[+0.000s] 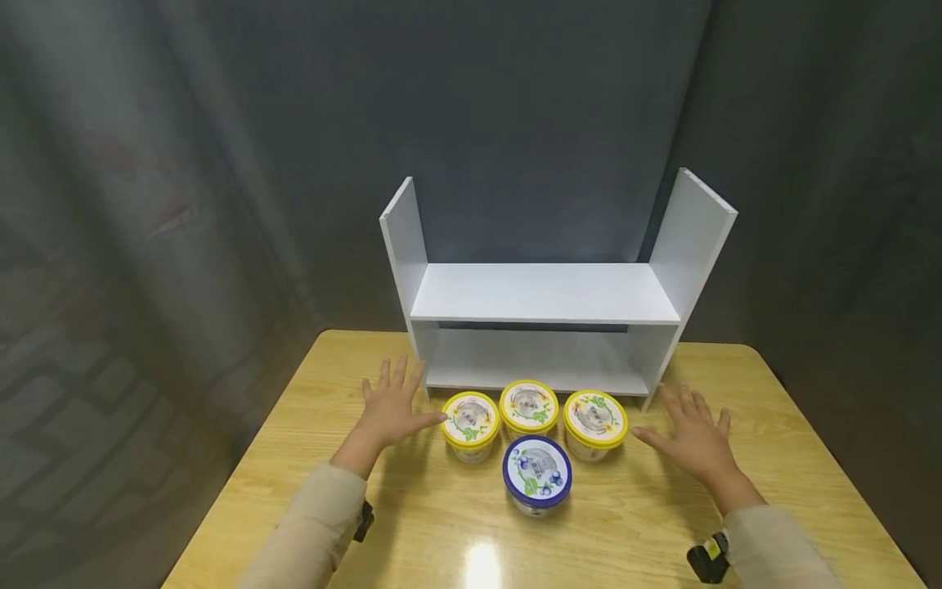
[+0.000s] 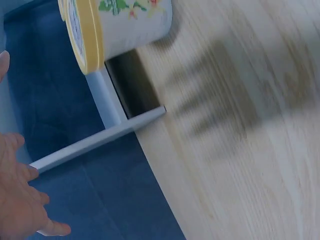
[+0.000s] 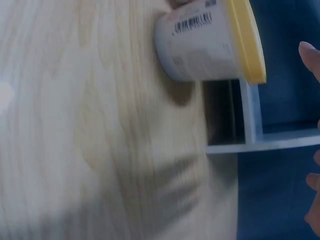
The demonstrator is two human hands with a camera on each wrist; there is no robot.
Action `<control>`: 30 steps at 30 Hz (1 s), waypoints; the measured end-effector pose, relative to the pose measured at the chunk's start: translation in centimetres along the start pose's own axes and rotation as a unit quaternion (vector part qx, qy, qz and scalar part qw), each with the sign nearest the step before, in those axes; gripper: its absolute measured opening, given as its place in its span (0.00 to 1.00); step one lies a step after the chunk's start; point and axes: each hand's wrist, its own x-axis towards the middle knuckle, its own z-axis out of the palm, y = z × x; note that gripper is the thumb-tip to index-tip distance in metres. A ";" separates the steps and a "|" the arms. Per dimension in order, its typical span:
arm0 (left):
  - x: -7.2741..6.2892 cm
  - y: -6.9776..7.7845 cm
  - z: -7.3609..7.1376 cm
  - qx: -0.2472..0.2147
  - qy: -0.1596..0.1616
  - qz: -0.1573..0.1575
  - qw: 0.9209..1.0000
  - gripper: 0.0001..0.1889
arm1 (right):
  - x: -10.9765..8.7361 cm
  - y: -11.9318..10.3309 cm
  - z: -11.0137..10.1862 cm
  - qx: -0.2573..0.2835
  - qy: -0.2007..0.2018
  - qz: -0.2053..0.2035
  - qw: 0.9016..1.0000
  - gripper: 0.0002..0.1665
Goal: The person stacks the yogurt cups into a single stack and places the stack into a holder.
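Three tubs with yellow lids stand on the table: a left one, a middle one and a right one. Closer to me is a tub with a blue lid and blueberries printed on it. My left hand is spread beside the left yellow-lidded tub, its thumb tip right at the lid's edge in the head view. On the other side my right hand spreads its fingers, thumb toward the right yellow-lidded tub. Both hands hold nothing. Each wrist view shows the nearest yellow-lidded tub and part of that hand.
Behind the tubs stands a white two-level shelf with tall side panels. The wooden table carries everything, and its far edge runs behind the shelf. Dark grey curtains hang at the back and sides.
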 end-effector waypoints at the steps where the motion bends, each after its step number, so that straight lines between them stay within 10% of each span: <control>1: 0.0 0.1 0.2 -0.003 0.001 0.002 1.000 0.49 | 0.1 -0.1 0.2 0.003 -0.002 0.000 1.000 0.54; 19: 0.2 1.8 4.7 -0.139 -0.006 0.015 0.990 0.49 | 0.5 -1.9 4.7 0.104 -0.005 -0.002 0.995 0.58; 30: 0.4 2.3 7.1 -0.202 -0.023 0.017 0.979 0.51 | 1.1 -2.4 8.2 0.260 0.006 0.029 0.965 0.58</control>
